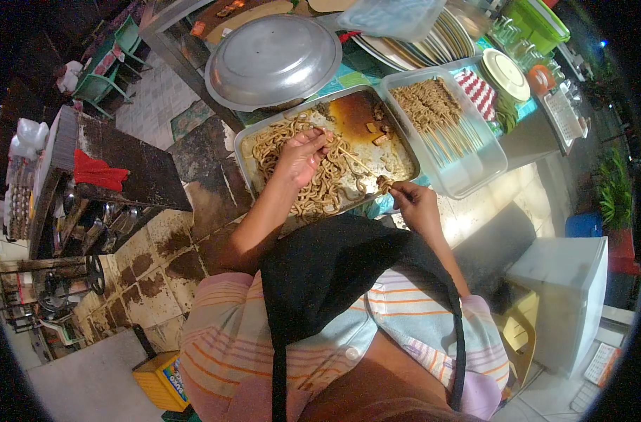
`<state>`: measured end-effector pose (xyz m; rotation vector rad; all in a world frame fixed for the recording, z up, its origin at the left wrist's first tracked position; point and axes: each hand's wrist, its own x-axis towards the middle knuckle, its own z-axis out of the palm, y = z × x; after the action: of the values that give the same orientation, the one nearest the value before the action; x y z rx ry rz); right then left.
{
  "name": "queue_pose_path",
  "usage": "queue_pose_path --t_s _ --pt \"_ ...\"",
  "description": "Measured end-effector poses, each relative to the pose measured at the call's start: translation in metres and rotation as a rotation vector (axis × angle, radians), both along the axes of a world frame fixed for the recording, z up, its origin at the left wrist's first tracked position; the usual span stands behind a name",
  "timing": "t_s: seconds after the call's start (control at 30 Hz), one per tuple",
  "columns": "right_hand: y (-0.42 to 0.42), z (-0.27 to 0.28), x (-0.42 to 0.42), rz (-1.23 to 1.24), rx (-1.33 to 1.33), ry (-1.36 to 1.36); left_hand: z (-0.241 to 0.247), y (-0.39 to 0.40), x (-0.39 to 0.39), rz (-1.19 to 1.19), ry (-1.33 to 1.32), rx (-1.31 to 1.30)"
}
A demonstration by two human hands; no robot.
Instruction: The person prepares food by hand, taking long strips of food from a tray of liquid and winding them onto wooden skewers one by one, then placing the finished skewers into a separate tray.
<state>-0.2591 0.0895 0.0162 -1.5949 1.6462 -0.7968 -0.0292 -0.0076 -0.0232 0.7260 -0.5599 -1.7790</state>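
A metal tray (pixel 416 158) before me holds a heap of cooked intestine-like strips (pixel 320 192), brown sauce (pixel 355 113) and a few chunks. My left hand (pixel 304 155) is over the strips, its fingertips pinched near one end of a thin wooden skewer (pixel 358 162). At the tray's near right edge, my right hand (pixel 416 203) pinches the skewer's other end, where a small bunch of folded strip (pixel 385 183) sits. Whether a loose strip is between my left fingertips cannot be told. Right of the tray, a clear plastic container (pixel 497 166) holds many filled skewers (pixel 431 103) laid side by side.
A large domed metal lid (pixel 273 58) lies behind the tray. Stacked plates (pixel 447 42), a striped cloth (pixel 476 92) and a pale plate (pixel 505 74) stand at the back right. A dark cabinet (pixel 125 163) with a red cloth (pixel 99 171) is at left.
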Motion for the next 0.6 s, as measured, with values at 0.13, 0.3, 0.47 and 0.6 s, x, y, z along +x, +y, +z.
queue_pose_path --t_s 0.13,0.3,0.47,0.6 --pt "-0.0002 -0.0011 0.0005 -0.019 0.003 -0.003 -0.0006 -0.0002 0.0011 -0.005 0.005 0.007" --pt "0.0009 -0.0008 0.0005 -0.026 0.006 -0.001 -0.0018 -0.0001 0.0019 0.0 -0.002 0.018" --pt "0.0023 0.0057 0.0031 0.01 -0.021 0.064 -0.0041 0.0001 0.002 0.024 -0.02 -0.032" --pt "0.0032 0.0061 0.0026 0.002 0.001 0.079 -0.0035 0.0007 0.0024 0.009 -0.06 -0.032"
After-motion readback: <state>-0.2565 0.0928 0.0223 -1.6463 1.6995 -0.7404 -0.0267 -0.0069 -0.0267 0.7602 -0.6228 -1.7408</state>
